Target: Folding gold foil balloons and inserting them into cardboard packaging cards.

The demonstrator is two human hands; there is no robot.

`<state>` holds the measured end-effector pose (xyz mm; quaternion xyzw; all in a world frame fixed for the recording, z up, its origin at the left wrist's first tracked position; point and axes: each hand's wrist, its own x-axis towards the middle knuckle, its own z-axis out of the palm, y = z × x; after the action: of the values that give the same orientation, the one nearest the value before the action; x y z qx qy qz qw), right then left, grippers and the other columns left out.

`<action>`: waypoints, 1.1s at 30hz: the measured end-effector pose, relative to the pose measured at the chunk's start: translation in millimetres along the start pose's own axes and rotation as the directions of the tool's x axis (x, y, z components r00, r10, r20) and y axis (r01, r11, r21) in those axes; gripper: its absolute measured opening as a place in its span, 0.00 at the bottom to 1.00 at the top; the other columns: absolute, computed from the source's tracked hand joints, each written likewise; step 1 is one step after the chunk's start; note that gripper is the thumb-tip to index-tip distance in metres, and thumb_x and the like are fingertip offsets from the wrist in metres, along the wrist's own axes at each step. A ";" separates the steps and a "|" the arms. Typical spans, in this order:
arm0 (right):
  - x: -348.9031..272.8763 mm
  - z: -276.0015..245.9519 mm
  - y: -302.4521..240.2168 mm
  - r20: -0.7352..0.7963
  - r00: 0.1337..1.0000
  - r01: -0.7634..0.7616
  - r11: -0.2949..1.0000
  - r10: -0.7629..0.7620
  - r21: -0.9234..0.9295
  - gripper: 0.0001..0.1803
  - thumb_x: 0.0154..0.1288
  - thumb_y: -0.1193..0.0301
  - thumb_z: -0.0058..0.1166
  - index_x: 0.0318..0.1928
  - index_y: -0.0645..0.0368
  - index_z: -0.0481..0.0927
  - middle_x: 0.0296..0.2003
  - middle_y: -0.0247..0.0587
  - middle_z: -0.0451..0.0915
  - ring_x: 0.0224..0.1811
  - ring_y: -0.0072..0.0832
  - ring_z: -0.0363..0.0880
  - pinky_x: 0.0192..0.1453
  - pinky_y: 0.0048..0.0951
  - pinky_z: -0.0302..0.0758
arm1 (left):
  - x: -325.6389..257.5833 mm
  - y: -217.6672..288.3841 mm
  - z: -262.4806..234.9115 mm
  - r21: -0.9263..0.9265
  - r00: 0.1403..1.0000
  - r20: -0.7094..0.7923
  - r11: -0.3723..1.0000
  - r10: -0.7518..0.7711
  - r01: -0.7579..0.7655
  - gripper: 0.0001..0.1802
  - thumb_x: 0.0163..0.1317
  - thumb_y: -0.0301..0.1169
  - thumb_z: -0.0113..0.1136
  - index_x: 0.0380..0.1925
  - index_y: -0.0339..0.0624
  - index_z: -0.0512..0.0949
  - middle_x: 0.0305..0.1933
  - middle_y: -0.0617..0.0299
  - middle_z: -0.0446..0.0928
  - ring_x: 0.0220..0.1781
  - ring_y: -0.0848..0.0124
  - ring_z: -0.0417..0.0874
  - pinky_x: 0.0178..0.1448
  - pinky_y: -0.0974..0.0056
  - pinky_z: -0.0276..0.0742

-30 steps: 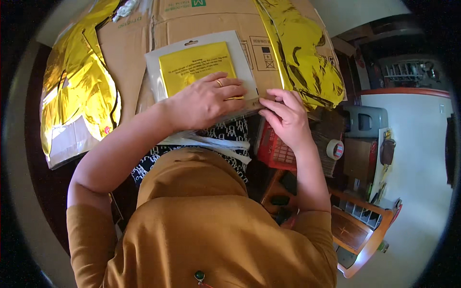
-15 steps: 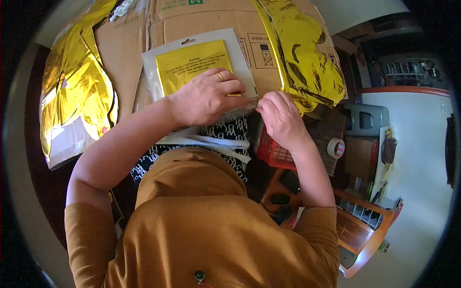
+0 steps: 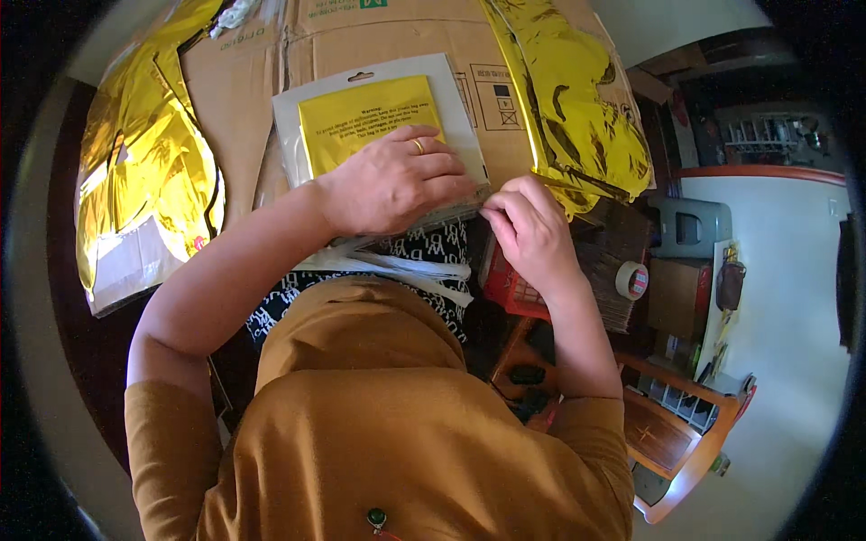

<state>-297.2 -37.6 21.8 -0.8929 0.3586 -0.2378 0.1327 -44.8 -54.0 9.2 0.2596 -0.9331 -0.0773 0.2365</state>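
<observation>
A clear plastic bag (image 3: 462, 113) with a hanging slot at its far edge lies on the cardboard. Inside it is a folded gold foil sheet (image 3: 361, 105), seen under printed lettering. My left hand (image 3: 392, 185), with a ring on one finger, rests across the bag's near part, fingers curled down onto it and fingertips partly hidden. At the bag's near right corner, my right hand (image 3: 532, 225) pinches the edge between thumb and forefinger. The two hands are almost touching there.
Gold foil pieces lie at the left (image 3: 149, 171) and right (image 3: 577, 99) of the cardboard (image 3: 388, 41). White strips (image 3: 379, 266) lie across my lap. On the right are a red basket (image 3: 514, 284), a tape roll (image 3: 631, 280), a grey stool (image 3: 695, 225) and a wooden chair (image 3: 667, 433).
The bag has shifted slightly to the right, with my left hand moving along on it. My right hand has turned a little, still pinching at the bag's edge.
</observation>
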 end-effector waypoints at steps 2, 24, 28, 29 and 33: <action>2.3 -0.7 -2.3 0.000 1.000 0.006 1.000 -0.006 -0.014 0.10 0.59 0.76 0.65 0.36 0.59 0.74 0.38 0.40 0.75 0.43 0.41 0.76 0.49 0.40 0.74 | 0.6 1.2 -5.9 0.025 0.999 0.035 1.000 0.016 -0.017 0.23 0.53 0.29 0.60 0.52 0.44 0.80 0.57 0.56 0.79 0.61 0.59 0.79 0.72 0.47 0.68; 4.5 -13.6 -85.8 -0.018 0.987 0.159 0.950 -0.160 0.268 0.09 0.55 0.73 0.67 0.32 0.57 0.78 0.39 0.39 0.75 0.43 0.39 0.76 0.51 0.41 0.71 | -5.3 -7.5 -38.1 -0.121 0.998 -0.047 0.992 -0.043 0.037 0.16 0.65 0.33 0.60 0.50 0.40 0.82 0.59 0.50 0.79 0.62 0.52 0.78 0.73 0.45 0.65; 26.6 -18.9 -78.3 -0.124 0.992 0.030 0.950 0.009 0.312 0.09 0.55 0.75 0.67 0.34 0.57 0.79 0.38 0.41 0.77 0.41 0.41 0.78 0.47 0.39 0.73 | -20.3 49.0 -75.4 -0.748 0.909 0.076 0.579 -0.411 0.324 0.18 0.71 0.36 0.56 0.53 0.36 0.81 0.59 0.49 0.78 0.64 0.60 0.77 0.71 0.54 0.67; 34.9 -16.2 -75.0 -0.160 0.987 0.031 0.946 0.022 0.322 0.09 0.56 0.76 0.67 0.34 0.58 0.79 0.38 0.41 0.77 0.41 0.41 0.78 0.46 0.38 0.74 | -24.8 59.8 -78.5 -0.842 0.838 0.228 0.331 -0.496 0.426 0.16 0.72 0.34 0.55 0.52 0.35 0.81 0.55 0.52 0.80 0.59 0.64 0.79 0.67 0.57 0.71; 52.2 5.0 -48.0 -0.027 0.999 -0.032 0.933 0.045 0.357 0.06 0.61 0.75 0.63 0.36 0.61 0.79 0.41 0.44 0.81 0.46 0.43 0.81 0.50 0.37 0.77 | -55.5 78.7 -92.1 -0.718 0.625 0.270 0.279 -0.733 0.638 0.12 0.73 0.27 0.54 0.49 0.33 0.81 0.42 0.61 0.83 0.42 0.74 0.81 0.49 0.68 0.78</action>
<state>-234.0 -40.0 54.2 -0.8425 0.3293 -0.3116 0.2909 6.1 40.1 88.7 0.5131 -0.5870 -0.5398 0.3173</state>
